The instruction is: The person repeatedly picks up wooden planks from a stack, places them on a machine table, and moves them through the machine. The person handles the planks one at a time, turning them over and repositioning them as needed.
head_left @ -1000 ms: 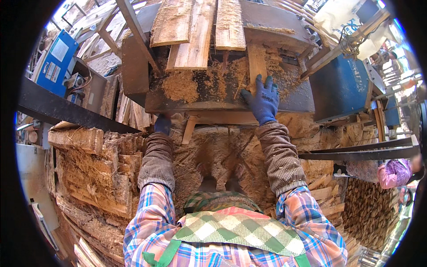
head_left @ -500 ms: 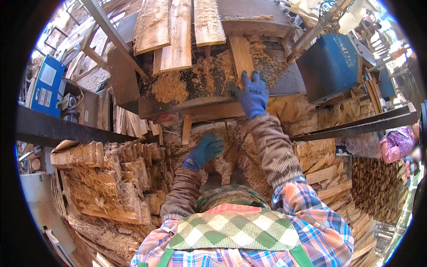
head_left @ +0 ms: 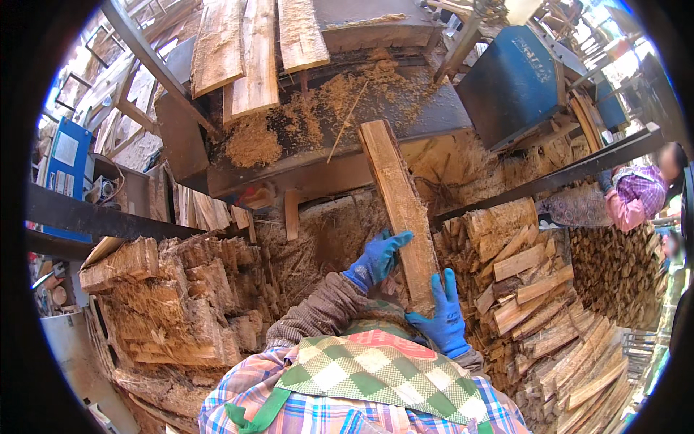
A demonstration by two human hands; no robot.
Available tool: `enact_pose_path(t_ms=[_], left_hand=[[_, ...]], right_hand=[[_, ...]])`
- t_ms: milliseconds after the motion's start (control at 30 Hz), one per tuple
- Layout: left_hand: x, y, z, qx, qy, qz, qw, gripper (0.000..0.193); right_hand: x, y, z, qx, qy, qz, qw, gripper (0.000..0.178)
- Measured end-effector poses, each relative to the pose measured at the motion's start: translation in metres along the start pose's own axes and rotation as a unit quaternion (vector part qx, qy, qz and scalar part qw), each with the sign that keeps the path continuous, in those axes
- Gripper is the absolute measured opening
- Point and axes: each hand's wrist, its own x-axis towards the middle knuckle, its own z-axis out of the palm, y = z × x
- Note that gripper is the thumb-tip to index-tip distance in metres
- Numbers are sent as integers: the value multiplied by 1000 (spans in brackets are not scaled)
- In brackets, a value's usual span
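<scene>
Board, qty 1, sawn timber, w/ rough dark R edge. Pos.: centre, slanting from the near edge of the metal bed toward the wearer's apron; far end overlaps the bed edge in my feed, contact or gap I can't tell.

Change, last half sec.: board was lying on the bed under one palm; I now log it drawn off, nr the body, w/ both hands on it. Means, by my reading: bed side is cleared of this pc. and handling is now two-handed.

L hand, blue glove: was free over the ground, now at board's L edge, fingers lapped onto the upper face, holding; thumb position unclear to me.

R hand, blue glove: fingers spread wide by the R edge, thumb across the near end; firm grip or just steadying, I can't tell.

Adjacent stock: planks, qty 3, far L on the machine; sawdust heap, below them; thin stick, btwn heap and board; wood stack, near R.
</scene>
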Motion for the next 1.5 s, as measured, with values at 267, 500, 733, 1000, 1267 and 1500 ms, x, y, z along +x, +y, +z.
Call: enact_pose_path(t_ms=[267, 500, 733, 1000, 1267, 1500], left_hand=[[-5, -16, 16, 21, 33, 66, 997, 41], [-21, -45, 19, 14, 6, 106, 994, 44], [-38, -72, 63, 29, 82, 132, 988, 49], [7, -21, 60, 31, 43, 105, 993, 52], [-17, -21, 11, 166, 103, 87, 977, 66], [-78, 4, -116, 190, 528, 116, 819, 92]], right_hand=[[-19, 51, 6, 388, -51, 112, 914, 71], [-5, 53, 28, 437, 60, 77, 894, 51], [83, 49, 29, 380, 202, 3, 903, 42], [147, 38, 12, 455, 139, 92, 875, 45], [127, 76, 17, 474, 4, 114, 873, 39], [196, 26, -24, 467, -20, 5, 884, 31]])
